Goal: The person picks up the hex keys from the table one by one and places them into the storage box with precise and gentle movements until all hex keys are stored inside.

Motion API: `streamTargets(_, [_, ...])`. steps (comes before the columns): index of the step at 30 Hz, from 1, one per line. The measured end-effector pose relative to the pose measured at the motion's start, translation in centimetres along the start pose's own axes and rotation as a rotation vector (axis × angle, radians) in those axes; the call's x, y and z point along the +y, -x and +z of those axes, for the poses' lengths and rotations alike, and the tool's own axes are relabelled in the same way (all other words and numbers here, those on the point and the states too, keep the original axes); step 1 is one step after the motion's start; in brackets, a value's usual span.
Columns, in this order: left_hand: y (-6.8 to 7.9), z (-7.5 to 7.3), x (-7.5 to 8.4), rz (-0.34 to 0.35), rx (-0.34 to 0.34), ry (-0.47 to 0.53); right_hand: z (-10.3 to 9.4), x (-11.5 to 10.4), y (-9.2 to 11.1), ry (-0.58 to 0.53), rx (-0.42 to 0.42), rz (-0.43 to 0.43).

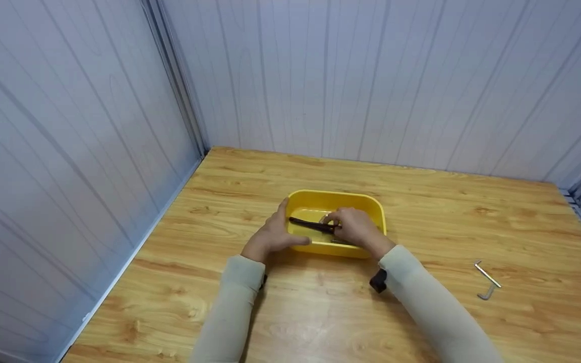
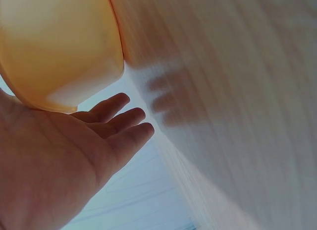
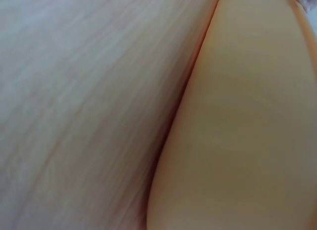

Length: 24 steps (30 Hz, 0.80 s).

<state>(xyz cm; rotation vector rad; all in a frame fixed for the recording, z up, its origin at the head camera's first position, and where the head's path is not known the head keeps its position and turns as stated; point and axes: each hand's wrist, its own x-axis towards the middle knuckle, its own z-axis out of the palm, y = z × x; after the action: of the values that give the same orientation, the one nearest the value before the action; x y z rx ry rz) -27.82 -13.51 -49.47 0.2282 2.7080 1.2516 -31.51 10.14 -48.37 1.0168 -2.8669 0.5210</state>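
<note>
A yellow plastic basin [image 1: 333, 250] stands on the wooden table. My left hand [image 1: 276, 233] rests against its left end, thumb over the front rim and fingers along the outer wall. In the left wrist view, three fingers of the left hand [image 2: 64, 150] extend loosely under the basin wall [image 2: 64, 46]. My right hand [image 1: 357, 227] reaches inside with curled fingers at a dark, slender tool [image 1: 310, 224], whose right end the hand hides. A small shiny clear piece shows by the fingertips. In the right wrist view the basin's outer wall [image 3: 237, 121] fills the right side.
Two thin metal pieces lie to the right on the table: a straight silver rod [image 1: 488, 275] and a bent, hook-like one [image 1: 485, 295]. White panel walls [image 1: 290, 91] border the table [image 1: 210, 201] at the back and left.
</note>
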Motion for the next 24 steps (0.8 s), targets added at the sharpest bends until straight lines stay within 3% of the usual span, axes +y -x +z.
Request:
streamTargets(10, [-0.02,0.11,0.3,-0.028,-0.021,-0.006,0.4,0.12,0.09,0.04,-0.001,0.01])
streamTargets(24, [-0.21,0.12,0.02,-0.006,0.003,-0.003,0.86,0.3,-0.15,0.028,-0.003,0.02])
